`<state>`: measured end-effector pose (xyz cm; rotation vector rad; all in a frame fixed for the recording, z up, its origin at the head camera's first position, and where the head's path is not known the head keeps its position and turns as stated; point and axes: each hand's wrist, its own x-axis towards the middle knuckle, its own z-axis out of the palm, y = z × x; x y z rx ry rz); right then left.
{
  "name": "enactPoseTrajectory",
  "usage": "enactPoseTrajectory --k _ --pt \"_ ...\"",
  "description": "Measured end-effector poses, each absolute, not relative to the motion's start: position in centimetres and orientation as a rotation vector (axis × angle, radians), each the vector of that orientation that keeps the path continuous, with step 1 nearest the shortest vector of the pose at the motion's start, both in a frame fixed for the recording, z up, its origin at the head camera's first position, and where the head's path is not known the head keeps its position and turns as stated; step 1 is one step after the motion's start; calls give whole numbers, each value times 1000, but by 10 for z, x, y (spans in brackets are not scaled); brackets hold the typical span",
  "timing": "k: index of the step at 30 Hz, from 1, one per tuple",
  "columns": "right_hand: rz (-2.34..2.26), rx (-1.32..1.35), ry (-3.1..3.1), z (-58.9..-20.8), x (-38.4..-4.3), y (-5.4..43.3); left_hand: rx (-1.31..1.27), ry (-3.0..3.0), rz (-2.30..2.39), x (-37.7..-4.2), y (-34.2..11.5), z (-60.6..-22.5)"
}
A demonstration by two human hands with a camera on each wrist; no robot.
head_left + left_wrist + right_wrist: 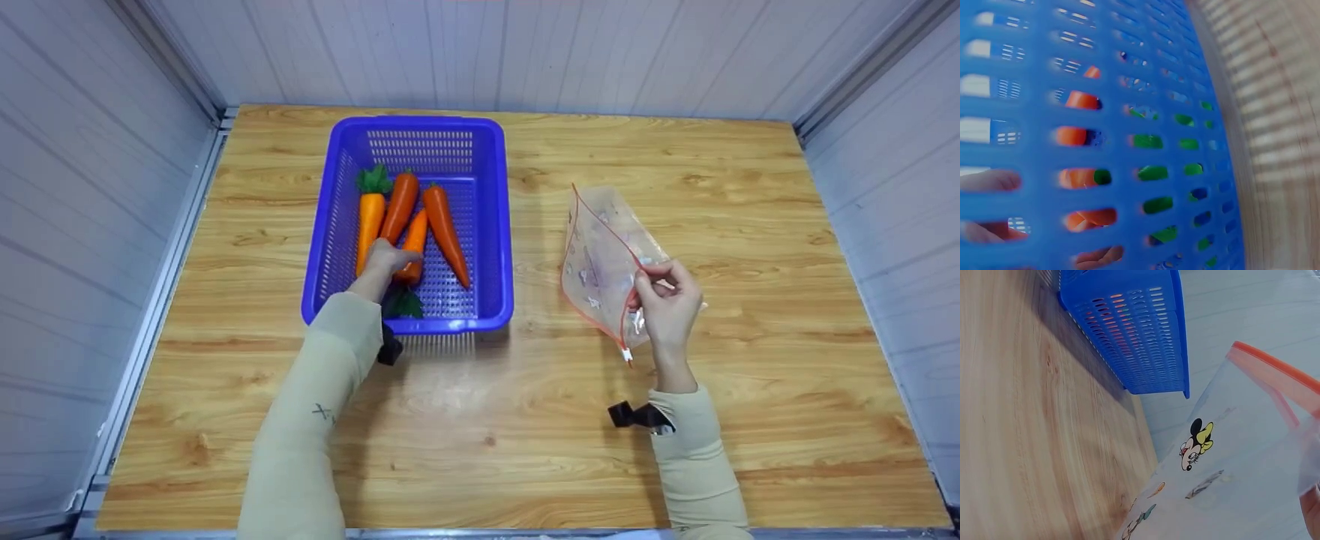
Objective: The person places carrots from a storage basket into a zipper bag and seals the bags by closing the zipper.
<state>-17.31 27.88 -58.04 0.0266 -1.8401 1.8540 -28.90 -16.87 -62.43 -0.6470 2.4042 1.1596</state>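
Note:
My left hand (386, 262) reaches into a blue plastic basket (495, 225). Its thumb lies across an orange carrot (415, 238) whose leafy green top (405, 302) points toward me; the other fingers are mostly hidden. Beside it are a yellow-orange carrot (370, 225) and two darker carrots (403, 199), (446, 229). Through the basket's slots, the left wrist view catches parts of fingers (991, 181) close to carrots. On the right, my right hand (667, 300) pinches the red-edged mouth of a clear zip bag (600, 270) printed with cartoon figures. That mouth gapes open.
A white slider (627, 354) sits at the near end of the bag's seal. The wooden table (487, 450) is bounded by pale panels at the back and both sides. The basket's high walls surround the left hand.

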Motion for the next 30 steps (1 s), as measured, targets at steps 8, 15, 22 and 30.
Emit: enactPoseTrajectory --k 8,15,22,30 --pt "1828 1 -1862 -585 -173 280 -561 2471 1111 -292 -171 -639" --pt "1899 21 -1814 -580 -171 276 -633 2438 1156 -265 -157 -583" --pt "2087 -26 -1692 -505 -144 242 -656 2362 1196 -221 -133 -479" --pt "1970 -45 -1781 -550 -163 264 -686 2286 1381 -216 -131 -465"
